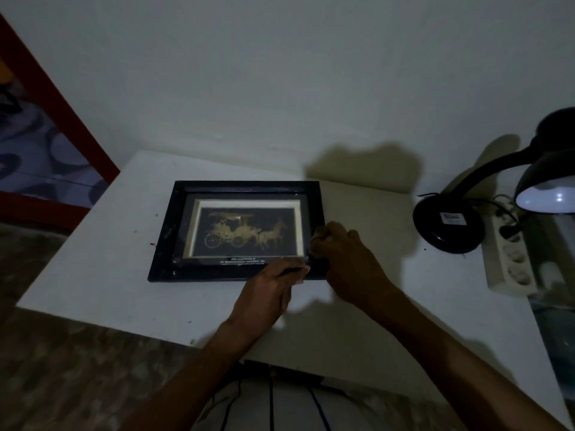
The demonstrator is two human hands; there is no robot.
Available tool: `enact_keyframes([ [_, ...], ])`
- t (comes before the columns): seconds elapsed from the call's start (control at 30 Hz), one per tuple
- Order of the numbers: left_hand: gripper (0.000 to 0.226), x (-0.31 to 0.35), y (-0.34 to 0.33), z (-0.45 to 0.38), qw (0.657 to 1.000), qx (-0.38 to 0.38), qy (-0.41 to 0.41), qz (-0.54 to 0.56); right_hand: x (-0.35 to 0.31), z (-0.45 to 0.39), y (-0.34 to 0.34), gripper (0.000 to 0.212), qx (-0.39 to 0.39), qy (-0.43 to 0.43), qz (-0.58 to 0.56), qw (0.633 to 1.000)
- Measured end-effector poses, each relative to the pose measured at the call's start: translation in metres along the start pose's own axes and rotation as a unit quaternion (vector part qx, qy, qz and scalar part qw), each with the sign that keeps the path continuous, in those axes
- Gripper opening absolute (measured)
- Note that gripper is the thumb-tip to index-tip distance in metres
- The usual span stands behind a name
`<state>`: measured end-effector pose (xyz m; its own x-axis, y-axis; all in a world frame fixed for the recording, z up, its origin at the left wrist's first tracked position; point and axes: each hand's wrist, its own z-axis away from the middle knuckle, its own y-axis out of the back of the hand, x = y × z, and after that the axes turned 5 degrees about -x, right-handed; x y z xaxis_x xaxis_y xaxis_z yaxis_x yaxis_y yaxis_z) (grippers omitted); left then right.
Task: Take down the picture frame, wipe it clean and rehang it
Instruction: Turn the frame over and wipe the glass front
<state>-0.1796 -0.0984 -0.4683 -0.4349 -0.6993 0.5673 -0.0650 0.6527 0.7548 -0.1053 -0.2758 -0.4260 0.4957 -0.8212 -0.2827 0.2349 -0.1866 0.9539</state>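
A black picture frame [174, 231] with a golden horse carriage picture lies flat, face up, on the white table [93, 275]. My left hand [270, 287] rests on the frame's bottom edge near its right corner, fingers stretched along it. My right hand [339, 253] is at the frame's right side, its fingers curled round a small crumpled cloth [319, 236] that presses on the frame's right edge. The dim light hides the cloth's details.
A black desk lamp [448, 225], lit, stands at the table's right, with a white power strip [507, 259] and cords beside it. A white wall rises behind the table. A red door frame [62, 110] and patterned floor are at left.
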Motion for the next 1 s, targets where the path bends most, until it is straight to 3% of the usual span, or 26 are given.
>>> enact_keyframes([
  [0.1,0.033,0.000,0.004,-0.001,1.000,0.003,-0.006,0.009,0.005,-0.016,0.022,0.047,-0.014,-0.021,-0.106,0.994],
  [0.2,0.029,0.007,0.017,-0.006,0.989,0.032,0.084,0.121,0.002,-0.023,0.042,0.044,0.079,-0.025,-0.209,0.974],
  [0.27,0.046,0.014,0.030,-0.014,0.950,0.062,0.178,0.249,-0.011,-0.022,0.047,0.043,0.132,-0.022,-0.285,0.949],
  [0.33,0.062,0.021,0.045,-0.027,0.908,0.046,0.229,0.349,-0.030,-0.022,0.046,0.043,0.139,0.000,-0.351,0.926],
  [0.47,0.058,0.028,0.064,-0.052,0.853,0.044,0.251,0.456,-0.059,-0.029,0.039,0.039,0.070,0.017,-0.523,0.849],
  [0.67,0.021,0.012,0.063,-0.070,0.844,0.157,0.321,0.401,-0.059,-0.042,0.029,0.052,-0.074,-0.002,-0.688,0.722],
  [0.77,0.010,-0.007,0.062,-0.075,0.872,0.163,0.334,0.317,-0.042,-0.053,0.035,0.061,-0.030,-0.007,-0.661,0.750],
  [0.9,0.024,-0.037,0.074,-0.086,0.944,0.141,0.243,0.172,-0.008,-0.066,0.036,0.048,0.185,-0.085,-0.461,0.864],
  [1.0,0.039,-0.057,0.077,-0.101,0.977,0.096,0.190,0.018,0.015,-0.077,0.021,0.043,0.137,-0.162,-0.400,0.892],
])
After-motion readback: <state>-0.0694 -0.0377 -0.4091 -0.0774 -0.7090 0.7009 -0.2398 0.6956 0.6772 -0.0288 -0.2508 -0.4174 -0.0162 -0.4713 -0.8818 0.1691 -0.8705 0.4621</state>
